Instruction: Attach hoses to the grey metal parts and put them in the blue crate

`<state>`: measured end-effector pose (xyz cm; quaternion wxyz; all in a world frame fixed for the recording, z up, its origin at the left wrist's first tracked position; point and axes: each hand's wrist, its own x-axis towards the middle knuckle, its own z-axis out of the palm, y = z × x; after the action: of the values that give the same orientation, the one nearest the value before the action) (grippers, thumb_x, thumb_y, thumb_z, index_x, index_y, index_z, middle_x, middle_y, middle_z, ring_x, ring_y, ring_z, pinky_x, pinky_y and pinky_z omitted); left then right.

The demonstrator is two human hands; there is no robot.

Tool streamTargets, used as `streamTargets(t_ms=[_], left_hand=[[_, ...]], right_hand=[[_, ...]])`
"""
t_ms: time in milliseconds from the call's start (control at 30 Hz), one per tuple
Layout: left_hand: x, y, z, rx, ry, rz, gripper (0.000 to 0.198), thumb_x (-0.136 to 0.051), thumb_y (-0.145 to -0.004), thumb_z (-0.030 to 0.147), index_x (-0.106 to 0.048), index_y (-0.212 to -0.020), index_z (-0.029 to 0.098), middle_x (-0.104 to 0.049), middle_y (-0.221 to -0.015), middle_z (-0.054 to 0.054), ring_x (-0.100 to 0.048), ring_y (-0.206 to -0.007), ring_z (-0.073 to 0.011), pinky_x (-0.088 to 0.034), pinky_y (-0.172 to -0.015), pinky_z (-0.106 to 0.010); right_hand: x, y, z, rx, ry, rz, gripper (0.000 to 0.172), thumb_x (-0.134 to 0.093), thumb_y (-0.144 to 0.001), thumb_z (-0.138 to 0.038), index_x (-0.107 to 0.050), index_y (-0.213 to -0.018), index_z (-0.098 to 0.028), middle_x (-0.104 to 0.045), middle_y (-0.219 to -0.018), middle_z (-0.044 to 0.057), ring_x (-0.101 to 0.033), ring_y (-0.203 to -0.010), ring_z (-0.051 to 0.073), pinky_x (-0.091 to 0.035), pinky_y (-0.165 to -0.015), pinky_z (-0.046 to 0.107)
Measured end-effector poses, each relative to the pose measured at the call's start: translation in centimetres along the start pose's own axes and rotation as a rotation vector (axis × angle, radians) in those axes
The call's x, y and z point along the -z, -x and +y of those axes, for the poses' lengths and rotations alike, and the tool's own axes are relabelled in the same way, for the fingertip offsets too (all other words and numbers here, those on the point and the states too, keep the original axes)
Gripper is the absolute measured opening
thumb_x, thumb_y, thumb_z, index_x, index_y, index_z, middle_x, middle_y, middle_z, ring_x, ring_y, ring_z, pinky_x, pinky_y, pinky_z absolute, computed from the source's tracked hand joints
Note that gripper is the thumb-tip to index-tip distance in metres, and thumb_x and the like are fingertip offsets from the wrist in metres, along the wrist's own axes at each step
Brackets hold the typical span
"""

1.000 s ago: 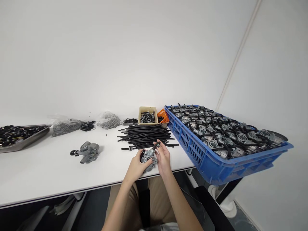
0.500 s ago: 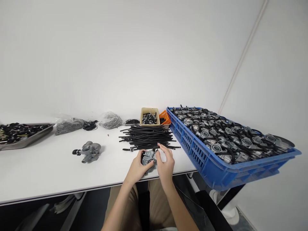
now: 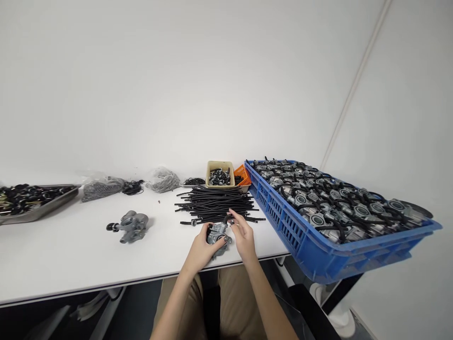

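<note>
My left hand (image 3: 202, 247) is closed around a grey metal carburetor (image 3: 219, 233) near the table's front edge, its thumb across the near side. A short black rubber hose (image 3: 227, 218) rises from the carburetor's top. My right hand (image 3: 243, 236) has its fingers closed at that hose, just above the carburetor's right side; the fingertips partly cover the hose. A second carburetor (image 3: 132, 226) with a black knob lies on the table to the left. Behind my hands is a pile of thin black hoses (image 3: 215, 204).
A blue crate (image 3: 307, 250) full of carburetors stands on the right. Behind the hoses are a cream bin (image 3: 220, 163) of small parts and an orange basket (image 3: 245, 176). Bags of small parts (image 3: 163, 180) lie further left, near a metal tray (image 3: 42, 211) of black parts.
My right thumb has drawn back from the carburetor's top, and the fingers now sit higher along the hose, so more of the metal body shows. My left hand keeps its hold.
</note>
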<state>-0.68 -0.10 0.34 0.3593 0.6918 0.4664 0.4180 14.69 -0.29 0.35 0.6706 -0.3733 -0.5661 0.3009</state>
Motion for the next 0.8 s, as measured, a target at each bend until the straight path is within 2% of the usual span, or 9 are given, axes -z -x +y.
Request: streamTargets(t_ms=[100,167,300,500,600,700,800], left_hand=[[0.0,0.0,0.0,0.002,0.001,-0.004,0.045,-0.064,-0.078,0.045,-0.050,-0.112,0.019,-0.068,-0.107,-0.008,-0.064,-0.095,-0.0249,-0.050,-0.078,-0.033],[0.0,0.0,-0.1,0.002,-0.004,0.003,0.046,-0.064,-0.078,0.046,-0.050,-0.112,0.019,-0.068,-0.106,-0.008,-0.064,-0.094,-0.0245,-0.050,-0.078,-0.033],[-0.1,0.0,-0.1,0.010,-0.005,0.003,0.047,-0.064,-0.078,0.048,-0.051,-0.112,0.019,-0.069,-0.103,-0.007,-0.065,-0.091,-0.0241,-0.051,-0.075,-0.032],[-0.1,-0.1,-0.2,0.006,-0.008,0.019,0.047,-0.064,-0.077,0.047,-0.051,-0.112,0.018,-0.069,-0.104,-0.009,-0.065,-0.093,-0.0255,-0.051,-0.077,-0.034],[-0.1,-0.2,-0.2,0.004,-0.011,0.014,0.048,-0.064,-0.077,0.048,-0.051,-0.112,0.019,-0.068,-0.105,-0.009,-0.064,-0.096,-0.0265,-0.050,-0.080,-0.036],[-0.1,-0.1,-0.1,0.002,-0.021,0.016,0.049,-0.065,-0.076,0.048,-0.050,-0.113,0.019,-0.068,-0.108,-0.010,-0.063,-0.099,-0.0272,-0.049,-0.084,-0.036],[-0.1,-0.1,-0.1,0.011,-0.022,0.017,0.049,-0.064,-0.077,0.048,-0.050,-0.113,0.018,-0.068,-0.108,-0.010,-0.063,-0.099,-0.0274,-0.049,-0.082,-0.036]], right_hand=[[0.2,-0.8,0.3,-0.078,-0.110,-0.033,0.035,-0.054,-0.088,-0.032,-0.067,-0.119,-0.023,-0.070,-0.114,0.008,-0.065,-0.104,0.023,-0.052,-0.090,0.036],[0.3,-1.1,0.2,-0.056,-0.120,-0.050,0.032,-0.055,-0.088,-0.034,-0.069,-0.115,-0.023,-0.072,-0.110,0.008,-0.066,-0.103,0.023,-0.051,-0.092,0.036],[0.4,-1.3,0.3,0.013,-0.090,-0.061,0.027,-0.057,-0.088,-0.031,-0.071,-0.109,-0.022,-0.072,-0.110,0.008,-0.066,-0.106,0.022,-0.048,-0.098,0.038],[0.4,-1.3,0.5,0.051,-0.023,-0.001,0.025,-0.056,-0.087,-0.029,-0.071,-0.104,-0.019,-0.073,-0.106,0.009,-0.067,-0.101,0.023,-0.051,-0.094,0.040],[0.5,-1.4,-0.1,0.060,-0.030,-0.039,0.024,-0.057,-0.086,-0.030,-0.071,-0.103,-0.019,-0.073,-0.105,0.009,-0.067,-0.101,0.023,-0.051,-0.093,0.039],[0.6,-1.5,-0.5,0.036,-0.074,-0.104,0.027,-0.059,-0.086,-0.033,-0.070,-0.106,-0.019,-0.073,-0.106,0.009,-0.067,-0.104,0.024,-0.051,-0.094,0.039],[0.5,-1.6,-0.2,-0.021,-0.126,-0.098,0.029,-0.062,-0.085,-0.036,-0.070,-0.106,-0.019,-0.074,-0.105,0.010,-0.068,-0.103,0.024,-0.051,-0.095,0.041]])
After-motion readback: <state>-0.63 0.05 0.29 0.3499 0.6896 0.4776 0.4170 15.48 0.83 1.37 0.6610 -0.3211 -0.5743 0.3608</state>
